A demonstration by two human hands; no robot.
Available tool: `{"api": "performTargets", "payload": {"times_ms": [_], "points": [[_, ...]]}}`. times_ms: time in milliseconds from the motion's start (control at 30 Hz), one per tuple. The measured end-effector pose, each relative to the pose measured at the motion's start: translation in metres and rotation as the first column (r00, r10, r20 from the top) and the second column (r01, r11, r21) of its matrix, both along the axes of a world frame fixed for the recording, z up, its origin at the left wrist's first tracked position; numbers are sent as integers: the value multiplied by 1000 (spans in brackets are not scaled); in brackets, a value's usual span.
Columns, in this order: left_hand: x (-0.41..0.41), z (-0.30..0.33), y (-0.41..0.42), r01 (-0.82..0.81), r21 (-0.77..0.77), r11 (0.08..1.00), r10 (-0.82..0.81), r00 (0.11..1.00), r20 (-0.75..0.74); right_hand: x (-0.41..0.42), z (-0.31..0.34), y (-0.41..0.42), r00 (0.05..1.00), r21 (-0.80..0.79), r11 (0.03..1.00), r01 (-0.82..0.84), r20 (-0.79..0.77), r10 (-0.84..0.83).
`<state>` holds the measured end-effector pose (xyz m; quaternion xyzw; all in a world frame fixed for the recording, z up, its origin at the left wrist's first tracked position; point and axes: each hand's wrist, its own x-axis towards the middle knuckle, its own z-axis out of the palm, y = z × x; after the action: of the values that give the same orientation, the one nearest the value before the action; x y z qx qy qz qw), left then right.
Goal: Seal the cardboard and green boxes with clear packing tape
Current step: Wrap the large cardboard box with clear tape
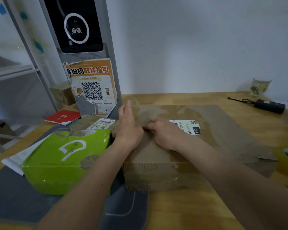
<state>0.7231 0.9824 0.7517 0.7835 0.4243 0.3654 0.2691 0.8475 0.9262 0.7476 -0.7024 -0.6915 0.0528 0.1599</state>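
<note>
Hands both on top of the big cardboard box (pixel 198 146): left hand (pixel 129 128) flat, fingers straight, edge down; right hand (pixel 165 132) curled, fingertips pinching something tiny, can't tell what. Green box (pixel 63 160) sits touching the cardboard box's left side.

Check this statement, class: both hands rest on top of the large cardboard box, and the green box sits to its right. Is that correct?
Not quite. In the head view, the green box sits to the left of the cardboard box. Both hands, left and right, do rest on top of it.
</note>
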Motion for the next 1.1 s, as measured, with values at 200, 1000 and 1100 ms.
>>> {"api": "performTargets", "payload": {"times_ms": [200,1000,1100], "points": [[-2,1,-5,-9,34,999,9,1000,3,-6,6,-7,1000,-28,1000,6,4,-6],[-8,-8,-1,-36,79,996,27,993,113,-30,-3,-18,988,-87,990,-111,99,120],[-11,-8,-3,-49,70,996,43,995,85,-26,0,-19,988,-96,993,-66,133,78]]}}
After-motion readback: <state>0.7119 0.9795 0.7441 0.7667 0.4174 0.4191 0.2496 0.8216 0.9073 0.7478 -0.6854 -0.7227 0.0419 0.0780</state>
